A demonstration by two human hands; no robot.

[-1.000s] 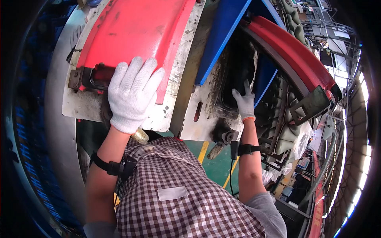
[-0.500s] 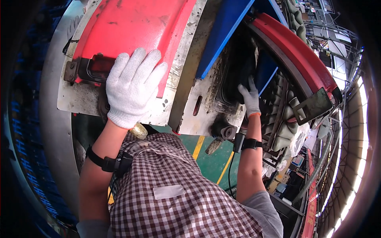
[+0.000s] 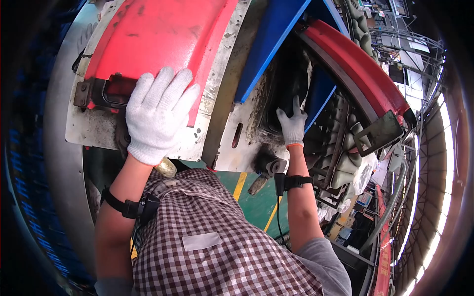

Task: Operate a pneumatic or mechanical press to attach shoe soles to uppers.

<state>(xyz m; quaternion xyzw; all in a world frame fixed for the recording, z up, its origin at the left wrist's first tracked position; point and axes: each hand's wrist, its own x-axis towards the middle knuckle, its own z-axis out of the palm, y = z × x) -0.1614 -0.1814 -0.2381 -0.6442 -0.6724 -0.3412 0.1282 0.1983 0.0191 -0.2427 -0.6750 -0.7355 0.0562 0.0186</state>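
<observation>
Resting the left hand point(image 3: 160, 116) palm down over the near right corner of the red panel point(image 3: 158, 39), lying on a stained pale plate point(image 3: 91, 128) at upper left; holding the fingers point(image 3: 162, 84) straight, pointing up along it and slightly spread. Stretching the right arm point(image 3: 302, 202) nearly straight toward the black hollow part point(image 3: 284, 79) beside the blue plate point(image 3: 276, 34), showing the back of the right hand point(image 3: 293, 126), parting thumb point(image 3: 282, 115) from forefinger point(image 3: 296, 104). Leaving contact there impossible to tell.
</observation>
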